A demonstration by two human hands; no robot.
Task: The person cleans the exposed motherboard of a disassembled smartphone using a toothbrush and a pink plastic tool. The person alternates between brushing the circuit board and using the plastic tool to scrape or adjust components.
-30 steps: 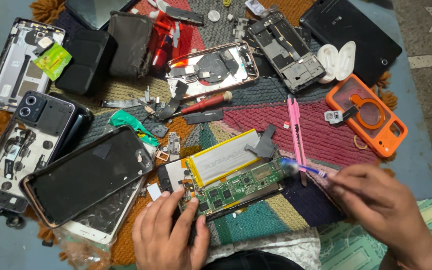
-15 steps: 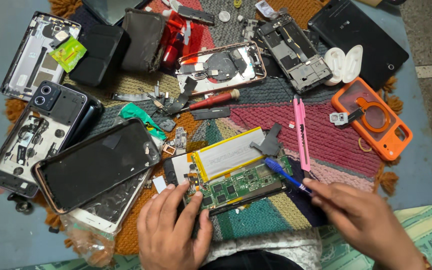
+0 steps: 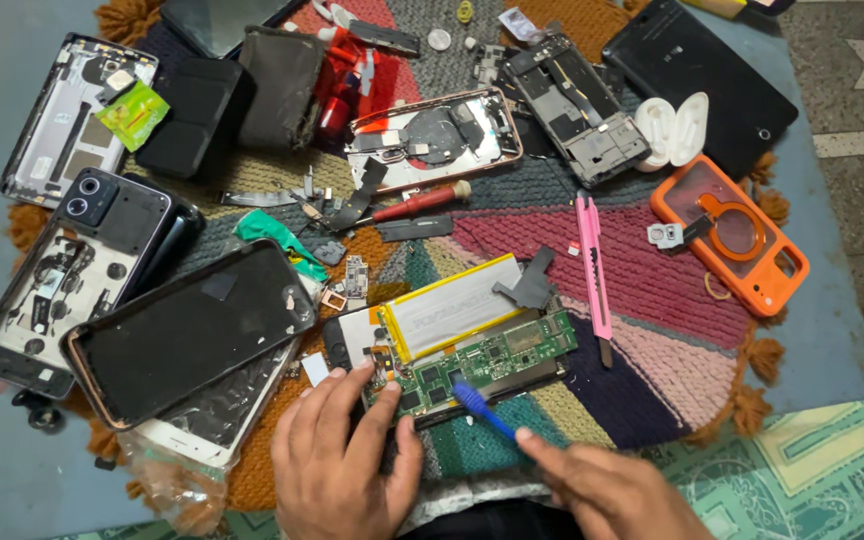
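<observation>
- The left hand [image 3: 342,460], fingers spread, presses flat on the opened phone's green circuit board [image 3: 482,365].
- The right hand [image 3: 607,490] pinches a blue plastic pry tool [image 3: 482,410], its tip on the board.
- Just beyond lies the silver, yellow-edged battery [image 3: 452,310]; farther off, a pink utility knife [image 3: 592,275] and a red-handled screwdriver [image 3: 422,203].

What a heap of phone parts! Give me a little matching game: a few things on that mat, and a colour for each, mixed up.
Things:
1. tool in the right hand
2. circuit board under the left hand
3. utility knife
4. phone case at the right

Colours:
a. orange
b. pink
c. blue
d. green

Pairs: 1-c, 2-d, 3-b, 4-a
</observation>
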